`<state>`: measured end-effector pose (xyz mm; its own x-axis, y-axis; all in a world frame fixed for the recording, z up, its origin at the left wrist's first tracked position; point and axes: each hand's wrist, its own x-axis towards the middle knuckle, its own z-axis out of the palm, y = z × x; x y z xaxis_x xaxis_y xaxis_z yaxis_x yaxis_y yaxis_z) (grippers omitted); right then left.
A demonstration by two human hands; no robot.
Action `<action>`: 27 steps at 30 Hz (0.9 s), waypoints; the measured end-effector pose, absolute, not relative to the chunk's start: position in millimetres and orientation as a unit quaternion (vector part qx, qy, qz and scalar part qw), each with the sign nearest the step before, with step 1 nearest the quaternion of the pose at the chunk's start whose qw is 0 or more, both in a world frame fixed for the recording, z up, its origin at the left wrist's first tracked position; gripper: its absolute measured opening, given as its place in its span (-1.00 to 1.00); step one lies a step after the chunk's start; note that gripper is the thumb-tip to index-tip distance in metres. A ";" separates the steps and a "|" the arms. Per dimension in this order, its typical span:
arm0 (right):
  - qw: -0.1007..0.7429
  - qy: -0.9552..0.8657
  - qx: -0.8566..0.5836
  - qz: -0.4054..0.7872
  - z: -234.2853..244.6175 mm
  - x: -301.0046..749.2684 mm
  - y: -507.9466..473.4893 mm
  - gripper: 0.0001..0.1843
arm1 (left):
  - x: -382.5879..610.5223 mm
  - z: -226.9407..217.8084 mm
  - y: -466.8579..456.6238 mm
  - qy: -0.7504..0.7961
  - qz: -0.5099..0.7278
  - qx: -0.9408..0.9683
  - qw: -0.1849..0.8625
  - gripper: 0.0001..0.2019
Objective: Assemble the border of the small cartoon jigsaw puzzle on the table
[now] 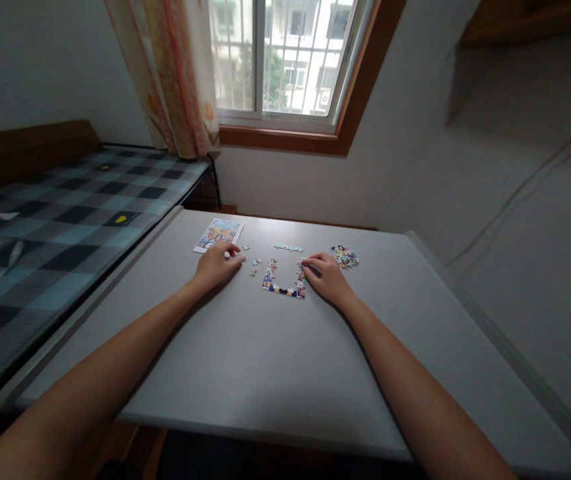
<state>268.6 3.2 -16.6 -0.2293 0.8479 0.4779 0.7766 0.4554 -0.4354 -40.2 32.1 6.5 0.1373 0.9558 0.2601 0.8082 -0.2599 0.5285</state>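
A partly built jigsaw frame (283,283) lies on the grey table (275,360), open at the top. My right hand (326,277) rests at its right side, fingers curled and pinching at the pieces there. My left hand (217,263) lies left of the frame, fingertips pressed together on a small piece near a few loose pieces (254,265). A colourful reference picture (218,234) lies just beyond my left hand. A short joined strip (288,247) sits behind the frame, and a heap of loose pieces (345,256) lies to the right.
A bed with a dark checked cover (65,213) runs along the table's left edge. A window (285,60) with a patterned curtain (170,73) is behind the table. White walls close in at the back and right.
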 end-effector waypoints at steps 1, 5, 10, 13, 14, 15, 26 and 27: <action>0.340 -0.782 -0.520 0.053 -16.3 268.5 3.0 -0.79 | -39.5 6.6 31.4 0.592 0.281 0.744 0.132 -0.76; 0.342 -0.781 -0.520 0.059 -15.5 268.6 2.9 -0.78 | -33.8 9.9 24.5 0.574 0.276 0.763 0.109 -0.75; 0.341 -0.781 -0.520 0.063 -15.1 268.7 3.5 -0.78 | -22.0 11.5 11.1 0.562 0.221 0.793 0.079 -0.71; 0.345 -0.779 -0.519 0.063 -14.9 268.2 3.5 -0.78 | -16.3 11.0 4.9 0.583 0.198 0.784 0.080 -0.63; 0.346 -0.779 -0.519 0.062 -15.0 268.1 3.6 -0.78 | -14.9 11.3 3.5 0.590 0.194 0.780 0.077 -0.61; 0.347 -0.779 -0.518 0.062 -15.3 268.1 3.7 -0.78 | -13.8 12.0 2.3 0.596 0.190 0.776 0.075 -0.60; 0.351 -0.780 -0.515 0.062 -19.4 269.8 6.3 -0.79 | -22.6 17.9 9.5 0.688 0.213 0.690 0.068 -0.61; 0.352 -0.780 -0.514 0.063 -19.1 269.6 6.1 -0.79 | -23.6 17.5 10.5 0.694 0.216 0.683 0.075 -0.60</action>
<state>269.6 6.1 -19.1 -0.2242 0.8454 0.4848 0.7566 0.4646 -0.4601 -23.6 10.5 17.5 -0.0558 0.9801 0.1905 0.9148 -0.0263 0.4030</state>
